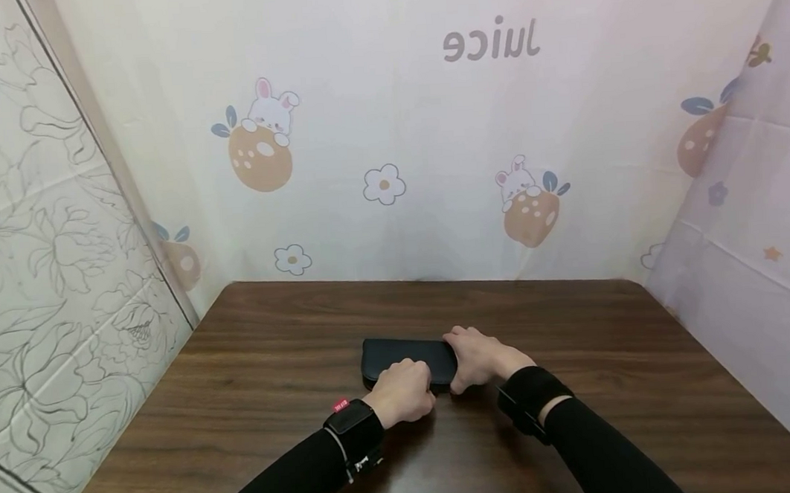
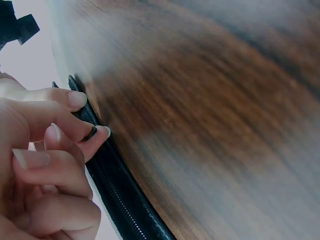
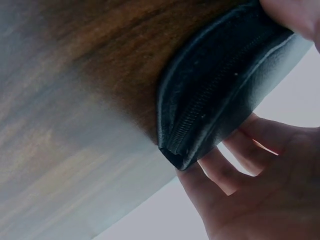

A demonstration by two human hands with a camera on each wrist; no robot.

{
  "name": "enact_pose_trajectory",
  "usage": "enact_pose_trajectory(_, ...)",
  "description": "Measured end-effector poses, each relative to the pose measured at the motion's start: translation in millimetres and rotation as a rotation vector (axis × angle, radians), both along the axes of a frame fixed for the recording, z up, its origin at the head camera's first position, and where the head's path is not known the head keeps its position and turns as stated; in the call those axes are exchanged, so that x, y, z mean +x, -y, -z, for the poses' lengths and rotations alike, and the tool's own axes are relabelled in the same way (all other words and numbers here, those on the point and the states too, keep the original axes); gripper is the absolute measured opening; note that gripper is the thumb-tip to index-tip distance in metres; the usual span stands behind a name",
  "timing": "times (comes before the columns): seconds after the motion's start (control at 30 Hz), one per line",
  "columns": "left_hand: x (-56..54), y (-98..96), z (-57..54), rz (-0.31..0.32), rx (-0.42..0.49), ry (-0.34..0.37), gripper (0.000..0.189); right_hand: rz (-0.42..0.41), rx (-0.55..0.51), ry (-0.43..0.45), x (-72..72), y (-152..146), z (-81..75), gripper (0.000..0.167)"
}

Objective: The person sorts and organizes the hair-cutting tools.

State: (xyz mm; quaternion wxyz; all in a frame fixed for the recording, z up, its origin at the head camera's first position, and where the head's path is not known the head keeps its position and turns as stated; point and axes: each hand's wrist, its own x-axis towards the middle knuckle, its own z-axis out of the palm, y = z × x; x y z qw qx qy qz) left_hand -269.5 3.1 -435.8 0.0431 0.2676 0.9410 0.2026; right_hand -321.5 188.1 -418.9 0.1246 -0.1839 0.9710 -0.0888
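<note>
A black zip wallet (image 1: 401, 354) lies on the wooden table, its long side toward me. My left hand (image 1: 404, 390) is at its near edge, and in the left wrist view the thumb and a finger pinch a small dark zipper pull (image 2: 90, 134). The zipper teeth (image 2: 117, 192) run along the wallet's edge from there. My right hand (image 1: 480, 357) grips the wallet's right end, thumb on the near side and fingers at the far side. In the right wrist view the zipper (image 3: 192, 112) curves round that end between two raised rims, teeth meshed.
The brown wood-grain table (image 1: 272, 335) stretches out around the wallet. Behind it hangs a pale curtain (image 1: 388, 113) with rabbit and flower prints. A white panel (image 1: 53, 242) with line-drawn flowers is on the left, and another printed curtain (image 1: 757, 257) on the right.
</note>
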Motion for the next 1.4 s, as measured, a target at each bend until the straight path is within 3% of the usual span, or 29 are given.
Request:
enact_pose_trajectory(0.63, 7.4, 3.6, -1.6, -0.016, 0.000, 0.004, 0.031, 0.011, 0.019, 0.005, 4.0, -2, -0.8, 0.084)
enact_pose_trajectory(1.03, 11.7, 2.2, -1.0, 0.002, -0.070, -0.059, 0.027, 0.004, 0.035, 0.017, 3.7, -1, -2.8, 0.085)
enact_pose_trajectory(1.4, 13.3, 0.7, -1.9, 0.006, -0.123, -0.040, 0.025, 0.009, 0.044, 0.023, 7.7, 0, -6.3, 0.084)
